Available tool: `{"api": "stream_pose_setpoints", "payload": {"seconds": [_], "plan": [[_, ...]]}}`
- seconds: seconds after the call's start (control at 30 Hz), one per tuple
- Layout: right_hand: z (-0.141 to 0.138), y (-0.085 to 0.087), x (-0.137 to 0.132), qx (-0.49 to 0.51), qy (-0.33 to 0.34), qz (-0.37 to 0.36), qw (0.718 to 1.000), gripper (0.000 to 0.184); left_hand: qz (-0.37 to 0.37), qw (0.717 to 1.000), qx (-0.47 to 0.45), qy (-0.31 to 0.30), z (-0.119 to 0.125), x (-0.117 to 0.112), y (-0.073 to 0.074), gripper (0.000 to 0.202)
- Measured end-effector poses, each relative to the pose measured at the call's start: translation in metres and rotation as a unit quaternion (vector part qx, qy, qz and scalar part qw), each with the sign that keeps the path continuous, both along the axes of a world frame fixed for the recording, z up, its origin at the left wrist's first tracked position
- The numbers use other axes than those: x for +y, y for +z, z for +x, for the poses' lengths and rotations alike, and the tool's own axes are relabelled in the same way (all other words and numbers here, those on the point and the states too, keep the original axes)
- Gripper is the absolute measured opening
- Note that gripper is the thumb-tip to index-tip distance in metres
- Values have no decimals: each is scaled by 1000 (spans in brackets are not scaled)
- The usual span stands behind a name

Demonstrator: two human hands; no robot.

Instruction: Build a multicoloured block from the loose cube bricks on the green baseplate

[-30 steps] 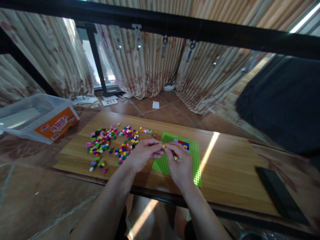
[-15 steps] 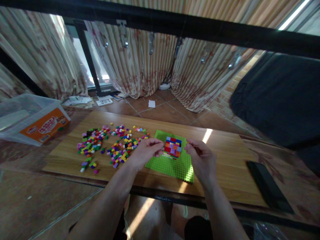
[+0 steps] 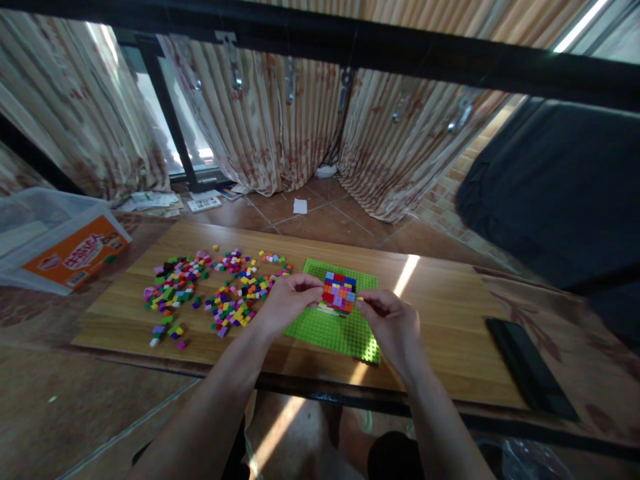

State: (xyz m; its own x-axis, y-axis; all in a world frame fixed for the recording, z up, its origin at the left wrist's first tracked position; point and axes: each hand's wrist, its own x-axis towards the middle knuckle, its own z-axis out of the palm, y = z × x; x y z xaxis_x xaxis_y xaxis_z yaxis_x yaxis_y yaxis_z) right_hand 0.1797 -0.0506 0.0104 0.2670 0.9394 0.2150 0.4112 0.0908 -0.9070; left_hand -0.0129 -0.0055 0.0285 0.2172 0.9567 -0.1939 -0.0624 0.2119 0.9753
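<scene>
A block of stacked toy bricks point(image 3: 340, 293) in red, blue, purple and orange stands on a green studded baseplate point(image 3: 325, 333). At its left side is my left hand point(image 3: 293, 300), thumb and fingers pinched together; whatever lies between the tips is too small to make out. My right hand point(image 3: 393, 323) is on the other side, its fingertips closed on a tiny yellow brick point(image 3: 359, 299) close to the stack's right edge. Whether that brick touches the stack, I cannot tell.
Loose coloured bricks point(image 3: 233, 303) lie in heaps on the left of the wooden table point(image 3: 445, 320). A clear plastic bin point(image 3: 50, 200) with an orange label stands at the far left. A black phone-like slab point(image 3: 530, 367) rests on the right end.
My right hand has moved left toward the brick stack, its fingers drawn closer together around the yellow brick. My left hand stays beside the stack. The whole view has shifted slightly.
</scene>
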Motion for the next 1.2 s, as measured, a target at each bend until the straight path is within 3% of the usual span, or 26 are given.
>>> {"api": "stream_pose_setpoints", "payload": {"seconds": [0.27,0.47,0.9,1.2], "plan": [[-17,4,-4,-183,23,42,982,15,41,999,16,-2,0,2,-6,14],[-28,-1,-5,-272,0,67,960,16,64,997,52,-11,-1,2,-6,13],[-29,-8,-5,-239,5,66,969,18,96,992,79,-29,-3,-1,-6,11],[-26,-1,-8,-301,9,65,951,20,101,992,79,-22,-2,0,-10,11]]}}
